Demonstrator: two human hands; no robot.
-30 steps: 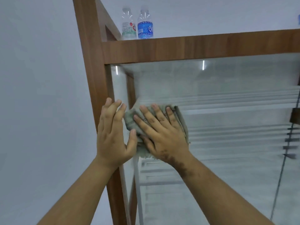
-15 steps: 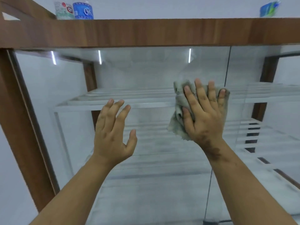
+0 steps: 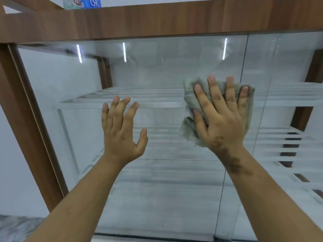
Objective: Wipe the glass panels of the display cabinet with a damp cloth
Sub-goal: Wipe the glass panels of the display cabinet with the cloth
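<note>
— Where is the crumpled grey-green cloth?

— Flat against the clear glass front panel of the brown wooden display cabinet, in the panel's upper right part, just beside the vertical seam where the next pane begins.

— What pins it there?

— The right hand, laid over it with fingers straight and spread, the thumb on the cloth's left fold. The cloth shows past the fingertips and on both sides of the hand.

— And the left hand?

— Released, holding nothing: fingers relaxed and slightly apart, raised in front of the same panel to the left of the cloth (whether it touches the glass I cannot tell).

— What lies behind the glass?

— White slatted shelves, and bright strip-light reflections near the panel's top edge.

— Anything on the cabinet?

— On its top left corner, the bases of two plastic bottles, one with a white-and-red label, one with a blue label, touching side by side.
</note>
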